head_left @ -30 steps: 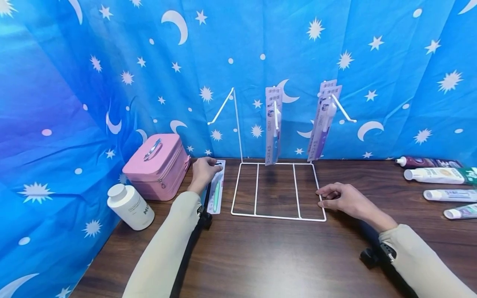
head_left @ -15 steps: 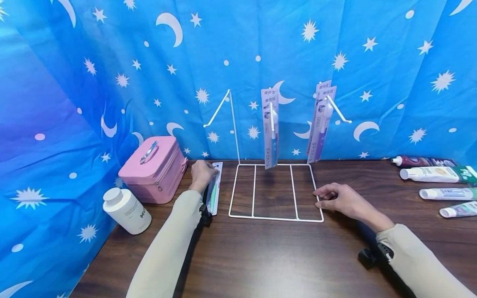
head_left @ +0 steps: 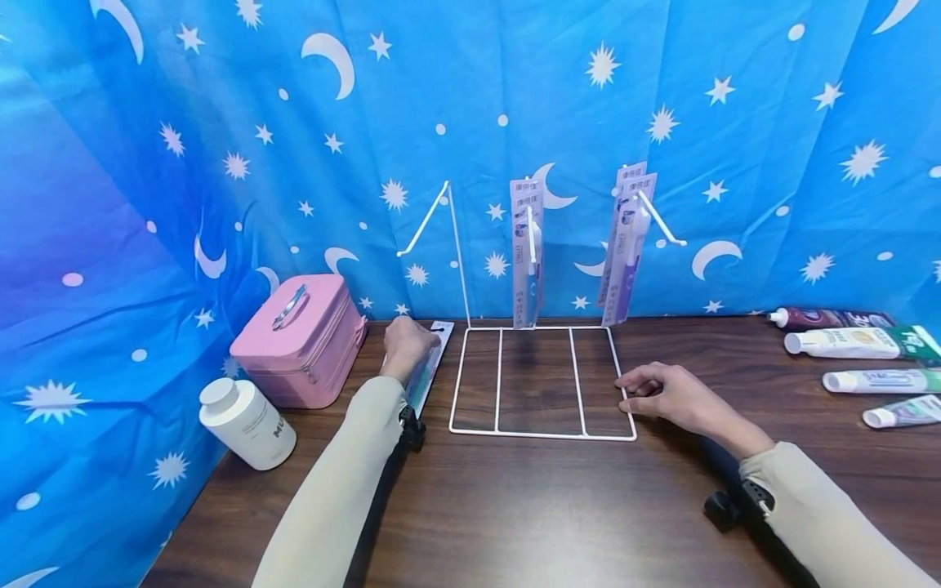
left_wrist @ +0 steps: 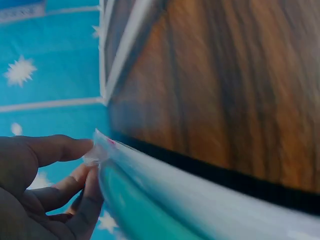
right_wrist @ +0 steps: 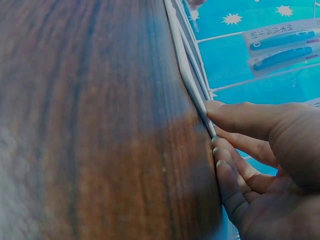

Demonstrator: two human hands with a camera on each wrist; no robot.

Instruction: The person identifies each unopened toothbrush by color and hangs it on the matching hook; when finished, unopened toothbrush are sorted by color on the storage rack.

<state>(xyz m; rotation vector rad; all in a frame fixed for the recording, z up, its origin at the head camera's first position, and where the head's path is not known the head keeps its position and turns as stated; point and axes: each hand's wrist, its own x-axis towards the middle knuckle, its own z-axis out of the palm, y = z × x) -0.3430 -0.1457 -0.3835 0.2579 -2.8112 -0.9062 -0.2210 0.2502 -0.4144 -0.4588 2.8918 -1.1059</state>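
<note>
"What's the biggest thing there?"

"A blue cloth (head_left: 441, 65) printed with white moons and stars, hanging behind a dark wood-grained bench (head_left: 544, 514)."

"And on the bench?"

"A white wire rack (head_left: 544, 435) in the middle, its base flat and its hooks raised in front of the cloth. To the left is a pink case (head_left: 283, 347) with a handle on top, and just beside it, nearer the person, a white bottle (head_left: 248, 425). Four tubes (head_left: 841, 343) lie at the far right, caps pointing left."

"Where are the hands?"

"The right hand (head_left: 680, 398) pinches the side bar of the rack's base between thumb and fingers. The left hand (head_left: 408, 343) is between the case and the rack, thumb and fingertips pinching a toothbrush pack (head_left: 429, 371)."

"What does that pack look like?"

"A pale card with a green brush under clear plastic, slanting out from below the hand. I can't tell whether it touches the bench."

"Any others?"

"Yes: overlapping packs hang on the middle hook, with blue brushes (head_left: 525, 269), and on the right hook, with purple (head_left: 625, 261)."
</note>
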